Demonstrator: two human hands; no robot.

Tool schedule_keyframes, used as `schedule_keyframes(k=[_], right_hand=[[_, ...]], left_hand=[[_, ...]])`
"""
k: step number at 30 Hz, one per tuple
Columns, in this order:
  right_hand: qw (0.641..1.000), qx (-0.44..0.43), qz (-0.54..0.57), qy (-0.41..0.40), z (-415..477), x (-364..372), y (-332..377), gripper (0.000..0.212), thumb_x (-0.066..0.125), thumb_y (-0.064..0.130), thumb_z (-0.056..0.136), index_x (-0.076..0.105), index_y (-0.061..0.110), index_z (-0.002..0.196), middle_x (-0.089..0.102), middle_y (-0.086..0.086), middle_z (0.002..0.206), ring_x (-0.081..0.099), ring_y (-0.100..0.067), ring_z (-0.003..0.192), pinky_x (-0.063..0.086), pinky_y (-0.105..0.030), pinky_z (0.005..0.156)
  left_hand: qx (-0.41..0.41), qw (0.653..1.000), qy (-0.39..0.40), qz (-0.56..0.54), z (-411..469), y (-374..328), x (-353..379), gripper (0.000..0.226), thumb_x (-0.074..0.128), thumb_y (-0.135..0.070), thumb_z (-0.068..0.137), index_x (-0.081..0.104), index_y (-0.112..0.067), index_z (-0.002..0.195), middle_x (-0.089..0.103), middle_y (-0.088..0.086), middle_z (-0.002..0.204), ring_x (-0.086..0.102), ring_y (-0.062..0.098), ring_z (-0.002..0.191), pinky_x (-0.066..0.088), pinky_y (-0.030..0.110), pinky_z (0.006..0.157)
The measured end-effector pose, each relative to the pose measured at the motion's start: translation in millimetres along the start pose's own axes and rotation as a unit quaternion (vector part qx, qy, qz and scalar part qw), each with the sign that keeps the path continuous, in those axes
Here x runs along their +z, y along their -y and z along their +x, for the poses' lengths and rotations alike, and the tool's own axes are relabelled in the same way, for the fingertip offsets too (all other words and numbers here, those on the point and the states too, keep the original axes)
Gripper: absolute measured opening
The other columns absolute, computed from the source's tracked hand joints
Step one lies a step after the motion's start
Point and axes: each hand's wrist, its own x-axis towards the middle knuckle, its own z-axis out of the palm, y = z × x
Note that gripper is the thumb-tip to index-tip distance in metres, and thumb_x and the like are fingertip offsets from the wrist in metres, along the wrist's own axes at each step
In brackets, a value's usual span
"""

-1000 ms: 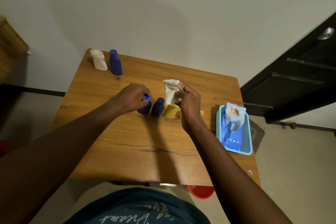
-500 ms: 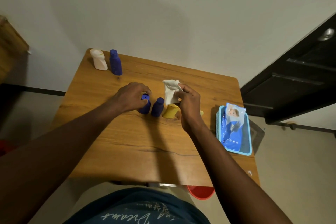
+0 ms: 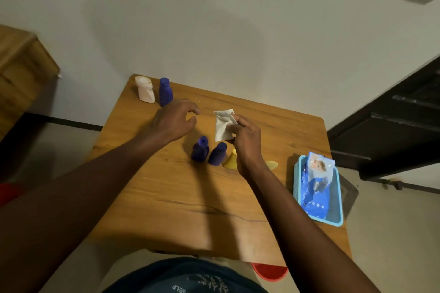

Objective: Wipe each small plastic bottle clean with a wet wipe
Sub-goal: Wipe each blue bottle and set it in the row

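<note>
My right hand (image 3: pixel 245 140) pinches a crumpled white wet wipe (image 3: pixel 222 125) above the table's middle. Below it stand two small blue bottles (image 3: pixel 200 150) (image 3: pixel 217 154) side by side, with a yellow bottle (image 3: pixel 231 160) partly hidden behind my right wrist. A second yellow piece (image 3: pixel 271 164) shows to the right of the wrist. My left hand (image 3: pixel 173 120) hovers over the table beyond the blue bottles, fingers loosely curled, holding nothing. At the far left corner stand a white bottle (image 3: pixel 145 89) and a taller blue bottle (image 3: pixel 165 91).
The wooden table (image 3: pixel 166 209) stands against a pale wall. A light blue tray (image 3: pixel 335 214) at its right edge holds a blue wet-wipe pack (image 3: pixel 316 185). A dark door is at the right, a wooden cabinet (image 3: pixel 21 71) at the left, a red tub (image 3: pixel 270 272) under the table.
My left hand has let go of the left blue bottle and lifted away toward the far left. The right hand keeps pinching the wipe and has barely moved.
</note>
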Motion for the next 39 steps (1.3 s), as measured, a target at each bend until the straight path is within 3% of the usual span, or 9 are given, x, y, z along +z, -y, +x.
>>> schedule_keyframes(k=[4,9,13,16,19,26,31,35,39], right_hand=[[1.000,-0.004,-0.023,0.011,10,26,4,0.042,0.048,-0.001,0.093,0.078,0.019,0.113,0.075,0.000,0.113,0.067,-0.025,0.111,0.058,-0.051,0.096],[0.999,0.016,-0.031,0.035,25,59,11,0.042,0.046,-0.003,0.091,0.080,0.018,0.105,0.076,-0.002,0.101,0.068,-0.024,0.100,0.058,-0.045,0.091],[0.998,0.033,-0.039,0.043,44,83,11,0.044,0.047,-0.003,0.093,0.078,0.026,0.089,0.074,0.002,0.094,0.066,-0.024,0.098,0.056,-0.051,0.093],[0.997,0.039,-0.049,0.042,55,98,11,0.045,0.047,-0.003,0.094,0.076,0.031,0.085,0.072,0.005,0.094,0.065,-0.023,0.099,0.057,-0.051,0.095],[0.997,0.044,-0.042,0.046,65,108,10,0.044,0.048,-0.003,0.095,0.076,0.029,0.084,0.072,0.004,0.091,0.064,-0.021,0.095,0.056,-0.049,0.094],[0.996,0.053,-0.047,0.053,79,126,3,0.028,0.053,0.007,0.098,0.080,0.015,0.100,0.074,-0.011,0.104,0.066,-0.031,0.103,0.057,-0.051,0.093],[0.996,0.058,-0.042,0.054,80,131,4,0.028,0.052,0.005,0.099,0.079,0.013,0.103,0.073,-0.007,0.101,0.064,-0.026,0.100,0.056,-0.050,0.094],[0.996,0.054,-0.038,0.056,77,132,3,0.032,0.051,0.004,0.099,0.077,0.020,0.093,0.072,0.000,0.093,0.064,-0.021,0.096,0.056,-0.049,0.094],[0.997,0.049,-0.040,0.047,77,133,-1,0.030,0.053,0.005,0.097,0.079,0.017,0.097,0.074,-0.004,0.098,0.066,-0.028,0.101,0.057,-0.052,0.093]], left_hand=[[-0.026,0.998,-0.049,0.005,12,11,-11,0.018,0.068,-0.019,0.091,0.073,-0.021,0.107,0.069,-0.005,0.118,0.061,0.017,0.110,0.049,0.033,0.078],[-0.077,0.992,-0.096,0.016,42,34,-32,0.021,0.070,-0.016,0.087,0.075,-0.018,0.107,0.070,0.001,0.117,0.059,0.022,0.111,0.051,0.038,0.085],[-0.105,0.992,-0.064,0.041,75,59,-43,0.034,0.073,-0.014,0.083,0.071,-0.015,0.117,0.067,0.006,0.123,0.056,0.027,0.114,0.052,0.042,0.092],[-0.135,0.988,-0.013,0.070,99,75,-47,0.051,0.074,-0.020,0.083,0.063,-0.015,0.132,0.061,0.006,0.134,0.052,0.028,0.122,0.050,0.041,0.098],[-0.153,0.985,0.030,0.071,118,93,-48,0.056,0.078,-0.029,0.082,0.062,-0.016,0.134,0.061,0.006,0.136,0.054,0.027,0.124,0.050,0.040,0.099],[-0.152,0.982,0.066,0.094,134,109,-44,0.022,0.079,-0.033,0.082,0.075,-0.017,0.096,0.073,0.005,0.102,0.066,0.023,0.089,0.046,0.032,0.070],[-0.157,0.984,0.054,0.071,132,112,-37,0.026,0.083,-0.033,0.078,0.075,-0.014,0.094,0.072,0.006,0.099,0.068,0.024,0.089,0.059,0.042,0.080],[-0.152,0.985,0.034,0.076,133,112,-32,0.019,0.079,-0.032,0.082,0.072,-0.017,0.092,0.071,0.004,0.093,0.066,0.023,0.085,0.060,0.040,0.078],[-0.153,0.986,0.018,0.062,133,108,-33,0.013,0.076,-0.022,0.081,0.073,-0.016,0.092,0.072,0.005,0.092,0.066,0.022,0.085,0.060,0.041,0.076]])
